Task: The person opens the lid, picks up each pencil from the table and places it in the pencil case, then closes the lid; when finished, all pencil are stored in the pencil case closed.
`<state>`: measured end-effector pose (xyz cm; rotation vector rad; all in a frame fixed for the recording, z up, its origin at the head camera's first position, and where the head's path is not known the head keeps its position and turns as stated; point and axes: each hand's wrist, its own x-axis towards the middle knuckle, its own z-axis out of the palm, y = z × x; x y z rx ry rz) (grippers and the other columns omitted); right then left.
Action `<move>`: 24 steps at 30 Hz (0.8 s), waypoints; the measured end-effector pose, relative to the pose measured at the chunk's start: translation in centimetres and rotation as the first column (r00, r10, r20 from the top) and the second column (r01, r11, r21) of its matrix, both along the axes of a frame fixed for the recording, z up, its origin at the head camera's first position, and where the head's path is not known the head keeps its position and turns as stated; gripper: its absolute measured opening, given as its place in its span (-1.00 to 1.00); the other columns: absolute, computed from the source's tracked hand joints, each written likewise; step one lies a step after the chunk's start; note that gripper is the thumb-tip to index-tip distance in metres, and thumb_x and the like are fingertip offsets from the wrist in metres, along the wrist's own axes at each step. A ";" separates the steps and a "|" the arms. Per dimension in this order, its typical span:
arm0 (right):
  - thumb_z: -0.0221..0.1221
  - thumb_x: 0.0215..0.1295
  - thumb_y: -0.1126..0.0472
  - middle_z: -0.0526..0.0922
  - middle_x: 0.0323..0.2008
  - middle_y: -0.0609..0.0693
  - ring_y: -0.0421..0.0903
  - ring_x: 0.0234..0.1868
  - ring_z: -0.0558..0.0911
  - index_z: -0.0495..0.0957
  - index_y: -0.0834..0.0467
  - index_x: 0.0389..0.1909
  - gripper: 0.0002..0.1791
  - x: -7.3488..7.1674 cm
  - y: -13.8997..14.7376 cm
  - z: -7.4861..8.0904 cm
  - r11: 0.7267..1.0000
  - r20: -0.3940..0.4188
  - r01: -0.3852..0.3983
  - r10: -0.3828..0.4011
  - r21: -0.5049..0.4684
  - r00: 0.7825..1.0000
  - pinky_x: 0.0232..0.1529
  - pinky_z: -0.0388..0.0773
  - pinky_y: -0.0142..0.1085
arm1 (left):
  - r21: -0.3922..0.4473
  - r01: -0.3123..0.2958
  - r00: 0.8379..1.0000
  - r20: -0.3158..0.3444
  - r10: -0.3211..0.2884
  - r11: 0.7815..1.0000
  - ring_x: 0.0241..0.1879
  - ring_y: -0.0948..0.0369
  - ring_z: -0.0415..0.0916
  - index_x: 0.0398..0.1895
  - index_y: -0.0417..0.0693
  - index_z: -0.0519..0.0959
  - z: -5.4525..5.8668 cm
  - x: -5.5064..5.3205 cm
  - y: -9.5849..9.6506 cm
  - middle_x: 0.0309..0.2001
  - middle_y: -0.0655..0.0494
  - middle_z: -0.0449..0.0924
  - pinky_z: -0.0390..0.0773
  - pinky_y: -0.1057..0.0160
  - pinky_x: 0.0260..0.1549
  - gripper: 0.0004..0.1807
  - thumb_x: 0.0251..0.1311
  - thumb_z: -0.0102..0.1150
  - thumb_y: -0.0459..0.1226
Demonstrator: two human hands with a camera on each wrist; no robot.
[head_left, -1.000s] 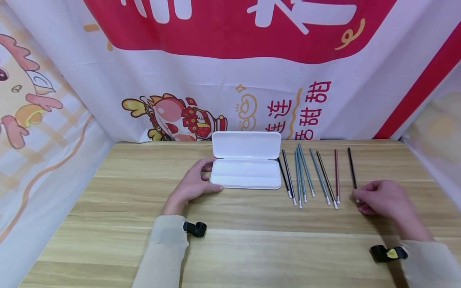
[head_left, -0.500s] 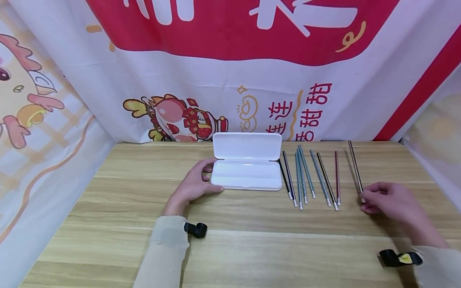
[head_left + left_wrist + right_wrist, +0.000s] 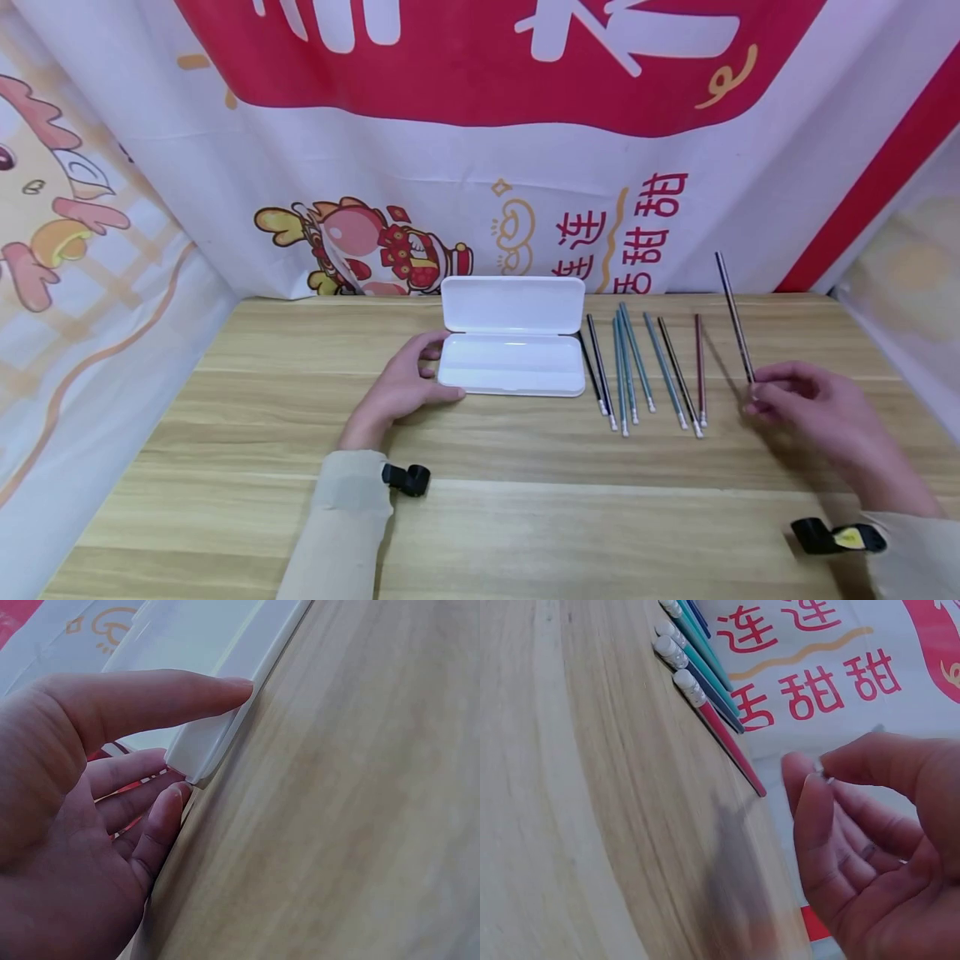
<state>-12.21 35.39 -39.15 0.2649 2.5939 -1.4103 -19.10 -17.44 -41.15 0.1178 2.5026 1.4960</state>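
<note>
Your right hand (image 3: 821,412), fingers clamped on a dark pencil (image 3: 735,318) above the table (image 3: 540,533), hides its near end; your left hand (image 3: 405,375) holds the left end of the white case (image 3: 512,365), thumb atop. Your right sleeve (image 3: 918,554) is cut off.

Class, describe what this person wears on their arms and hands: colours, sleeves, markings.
The left hand and right hand wear no gloves. The left sleeve and right sleeve are pale beige. At the wrists sit a small black left camera and a black right camera bearing a yellow patch.
</note>
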 end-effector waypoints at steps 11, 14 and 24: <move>0.22 0.60 -0.04 0.78 -0.16 -0.38 -0.35 -0.16 0.78 0.52 0.21 0.34 -0.49 0.4 -1.5 0.6 0.998 -0.108 0.002 0.004 0.056 0.994 -0.16 0.70 -0.45 | -0.001 0.002 1.000 -0.001 -0.002 1.000 0.31 -0.08 0.44 0.61 0.04 0.34 -0.1 0.0 0.1 0.47 -0.11 0.46 0.47 -0.13 0.39 0.00 0.07 0.66 -0.28; 0.25 0.58 -0.04 0.78 -0.17 -0.38 -0.40 -0.18 0.73 0.56 0.18 0.30 -0.52 0.4 -1.8 0.7 0.994 -0.134 -0.012 0.027 0.108 0.991 -0.20 0.63 -0.47 | -0.002 0.004 1.000 -0.002 -0.004 1.000 0.31 -0.09 0.44 0.61 0.03 0.34 -0.1 0.0 0.1 0.47 -0.12 0.46 0.47 -0.13 0.38 0.00 0.08 0.65 -0.27; 0.28 0.55 -0.02 0.79 -0.13 -0.17 -0.37 -0.21 0.66 0.62 0.15 0.23 -0.58 0.3 -3.1 0.4 0.984 -0.184 -0.053 0.084 0.171 0.979 -0.24 0.53 -0.43 | -0.009 0.008 1.000 0.000 -0.008 1.000 0.32 -0.09 0.44 0.61 0.04 0.34 0.0 -0.1 0.0 0.47 -0.12 0.46 0.47 -0.12 0.38 0.00 0.09 0.65 -0.26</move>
